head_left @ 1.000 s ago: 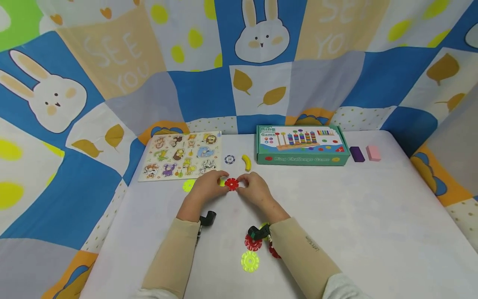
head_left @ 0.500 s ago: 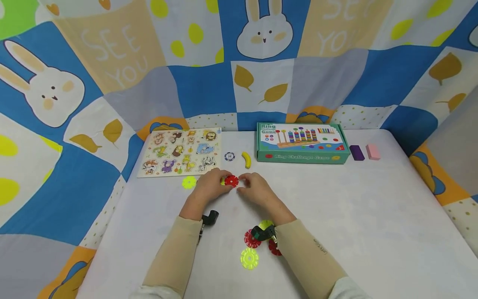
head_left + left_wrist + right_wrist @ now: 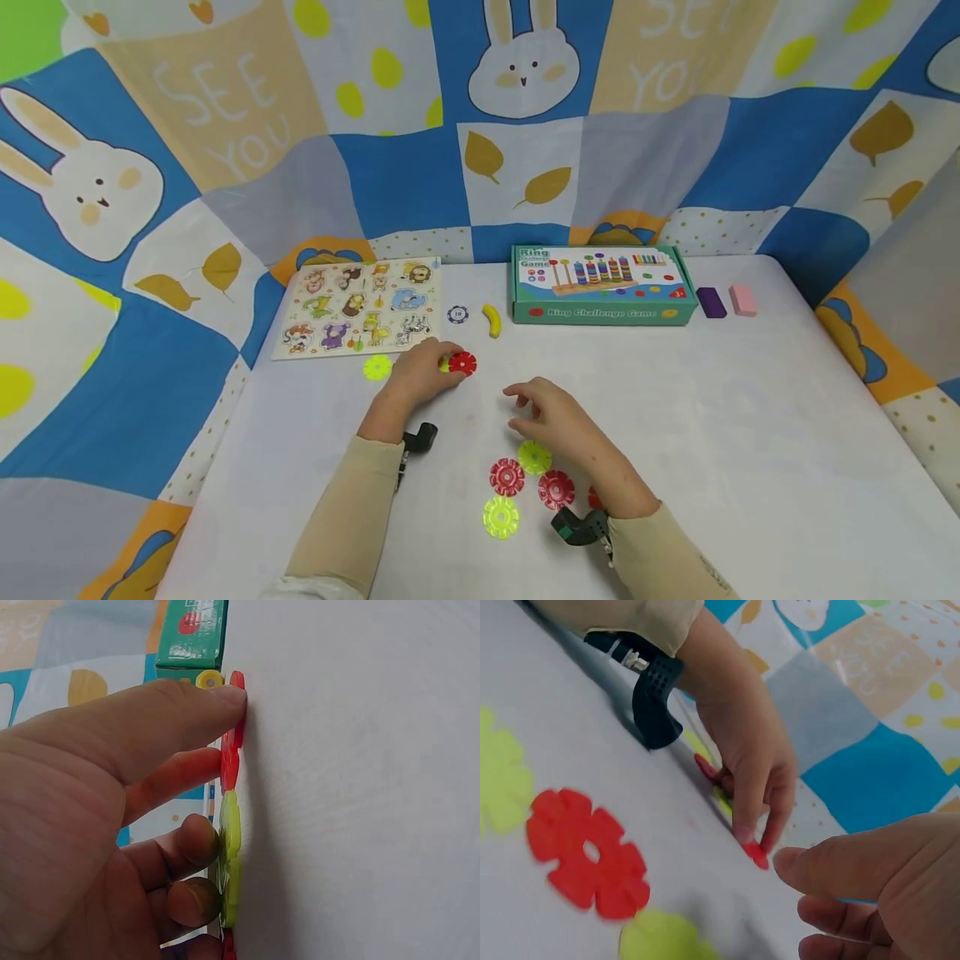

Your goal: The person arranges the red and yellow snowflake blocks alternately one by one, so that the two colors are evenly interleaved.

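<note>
My left hand (image 3: pixel 420 375) pinches a red flower-shaped disc (image 3: pixel 465 364) between thumb and index finger. This disc ends a row of alternating discs, with a yellow-green disc (image 3: pixel 231 862) touching it and another red one (image 3: pixel 705 766) further along. The row's outer yellow-green disc (image 3: pixel 377 367) shows left of the hand; the middle of the row is mostly hidden from above. My right hand (image 3: pixel 557 418) hovers apart from the row with bent, loose fingers and nothing in them. Below it lie loose discs, among them a yellow-green one (image 3: pixel 534 457) and a red one (image 3: pixel 557 489).
An animal puzzle board (image 3: pixel 360 308) lies at the back left. Beside it are a numbered chip (image 3: pixel 457 314) and a yellow toy banana (image 3: pixel 491 321). A green game box (image 3: pixel 603 287) sits at the back, with purple (image 3: pixel 711 302) and pink (image 3: pixel 742 300) blocks to its right.
My right hand has let go of the red disc and drawn back toward the loose discs, down and to the right. My left hand stays on the red disc.
</note>
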Demonstrator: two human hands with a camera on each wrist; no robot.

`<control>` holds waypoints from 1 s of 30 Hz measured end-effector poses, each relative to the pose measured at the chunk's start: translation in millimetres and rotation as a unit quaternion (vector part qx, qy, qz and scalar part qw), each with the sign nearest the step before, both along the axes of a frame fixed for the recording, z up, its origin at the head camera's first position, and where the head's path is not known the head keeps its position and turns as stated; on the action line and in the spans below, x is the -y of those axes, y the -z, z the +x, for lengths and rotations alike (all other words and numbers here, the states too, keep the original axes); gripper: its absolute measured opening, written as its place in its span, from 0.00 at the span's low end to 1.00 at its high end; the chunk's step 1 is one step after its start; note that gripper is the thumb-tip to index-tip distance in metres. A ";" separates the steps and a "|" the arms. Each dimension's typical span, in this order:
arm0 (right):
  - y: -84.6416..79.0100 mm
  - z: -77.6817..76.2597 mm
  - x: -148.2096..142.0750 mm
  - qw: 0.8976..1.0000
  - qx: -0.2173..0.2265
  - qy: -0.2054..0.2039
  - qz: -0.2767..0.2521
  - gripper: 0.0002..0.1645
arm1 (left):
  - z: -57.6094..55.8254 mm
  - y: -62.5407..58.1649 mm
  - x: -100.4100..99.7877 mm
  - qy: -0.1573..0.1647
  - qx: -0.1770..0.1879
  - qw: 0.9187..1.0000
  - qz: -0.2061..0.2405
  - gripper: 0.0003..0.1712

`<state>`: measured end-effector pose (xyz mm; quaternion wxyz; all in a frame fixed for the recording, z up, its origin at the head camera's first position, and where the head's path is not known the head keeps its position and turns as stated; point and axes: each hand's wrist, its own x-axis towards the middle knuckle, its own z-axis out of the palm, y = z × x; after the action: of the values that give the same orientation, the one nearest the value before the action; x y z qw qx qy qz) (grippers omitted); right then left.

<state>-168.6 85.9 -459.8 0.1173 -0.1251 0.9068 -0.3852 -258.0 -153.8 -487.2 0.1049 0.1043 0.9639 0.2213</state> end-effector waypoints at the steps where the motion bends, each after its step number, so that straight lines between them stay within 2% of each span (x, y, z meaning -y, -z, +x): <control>1: 0.8 3.6 -3.9 1.000 -0.002 0.003 0.005 0.26 | 0.1 0.5 0.1 0.001 0.000 1.000 0.002 0.28; 7: 8.3 20.5 -27.0 0.998 -0.024 0.021 0.057 0.24 | -0.2 2.5 1.2 0.004 -0.006 1.000 0.004 0.28; 13: 14.0 25.2 -41.2 0.993 -0.038 0.036 0.106 0.25 | -0.5 2.2 0.9 0.004 -0.007 1.000 0.001 0.28; 18: 13.7 20.5 -42.4 0.992 -0.016 0.060 0.107 0.26 | 0.8 0.3 0.1 0.004 -0.004 1.000 0.000 0.28; 24: 10.8 10.9 -41.6 0.989 0.045 0.098 0.104 0.28 | 0.6 -0.2 0.4 0.001 0.001 1.000 0.003 0.28; 30: 3.8 11.1 -40.8 0.988 0.056 0.110 0.094 0.21 | -0.3 2.2 1.4 0.003 -0.003 1.000 -0.004 0.29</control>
<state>-157.5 126.7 -463.6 0.1363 0.0093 0.9391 -0.3153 -258.3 -155.2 -489.4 0.1027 0.1077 0.9648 0.2168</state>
